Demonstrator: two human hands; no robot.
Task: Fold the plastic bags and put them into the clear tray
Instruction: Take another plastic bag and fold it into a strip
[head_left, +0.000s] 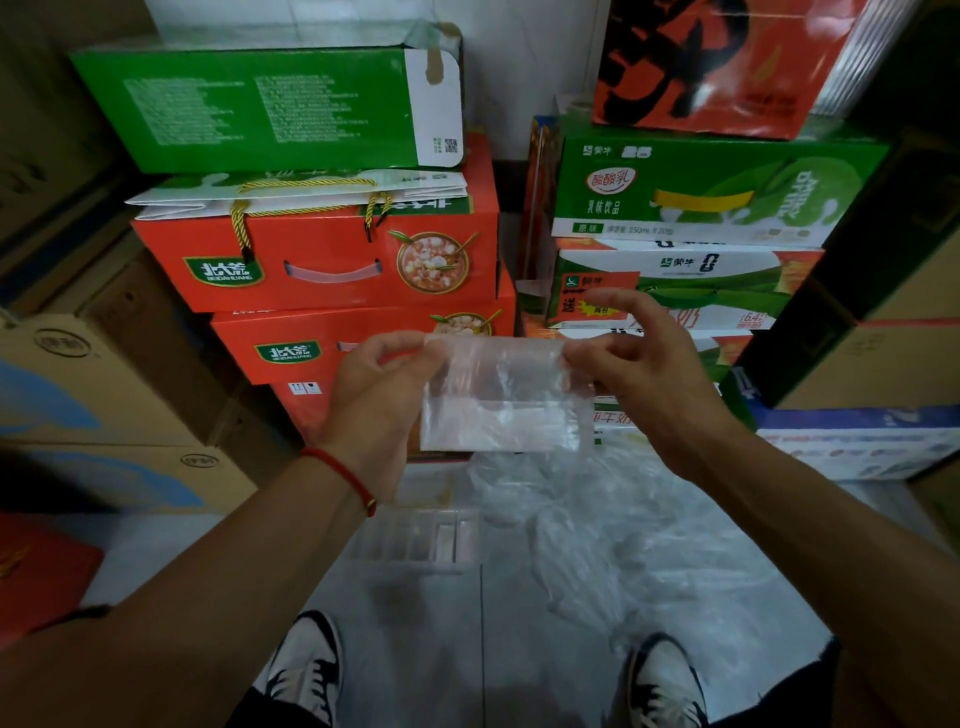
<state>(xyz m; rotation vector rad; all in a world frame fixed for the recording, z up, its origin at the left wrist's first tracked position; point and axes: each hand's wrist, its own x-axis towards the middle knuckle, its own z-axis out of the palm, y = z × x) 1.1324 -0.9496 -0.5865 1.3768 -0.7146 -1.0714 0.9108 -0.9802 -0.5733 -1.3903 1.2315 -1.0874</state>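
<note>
On the floor, one clear tray (415, 535) is half hidden under the left forearm beside a loose bag pile (613, 530) (count unreadable), while one folded bag (501, 395) is midair, top corners pinched by left hand (376, 395) and right hand (641, 364).

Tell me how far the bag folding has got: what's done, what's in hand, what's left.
Done: the clear tray on the floor seems to hold some folded pieces already, though blur hides how many. In hand: the left hand and right hand pinch the top corners of a partly folded plastic bag, held above the tray. Left: finishing this fold, placing it, then the loose plastic bags heaped beside the tray.
</note>
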